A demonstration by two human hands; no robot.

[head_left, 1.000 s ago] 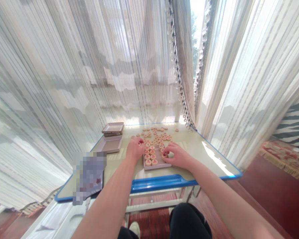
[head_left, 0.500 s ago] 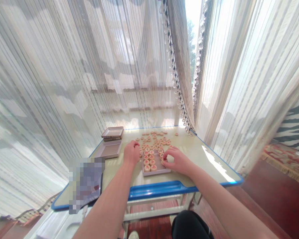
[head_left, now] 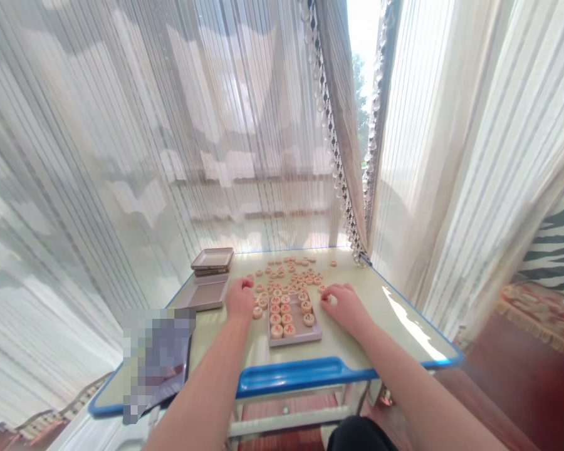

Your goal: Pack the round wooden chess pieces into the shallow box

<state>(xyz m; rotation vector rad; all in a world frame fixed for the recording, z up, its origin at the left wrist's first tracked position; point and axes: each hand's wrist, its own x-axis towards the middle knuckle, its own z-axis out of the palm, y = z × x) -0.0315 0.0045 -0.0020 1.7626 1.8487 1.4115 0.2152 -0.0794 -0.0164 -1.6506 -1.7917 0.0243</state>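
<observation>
A shallow pale box (head_left: 294, 342) stands near the front of the table. Inside it, red-marked xiangqi pieces (head_left: 286, 319) line the left in two columns, and a column of dark-marked pieces (head_left: 309, 320) runs along the right wall; bare box floor lies between. Just right of the box, my right hand (head_left: 348, 308) has thumb and fingers pinched on a xiangqi piece, mostly hidden. To the left of the box, my left hand (head_left: 239, 300) is closed with curled fingers, beside loose pieces (head_left: 257, 312); what it holds, if anything, is hidden.
More loose pieces (head_left: 305, 279) are scattered behind the box. At the back left stand stacked trays (head_left: 212, 259) and an open tray (head_left: 207, 293). A blurred-out flat device (head_left: 162, 357) lies at the left edge. The table's blue rim (head_left: 301, 374) faces me.
My right hand has let go of a piece at the box's right wall and moved right, out of the box. My left hand has shifted slightly left. The view has tilted up a little.
</observation>
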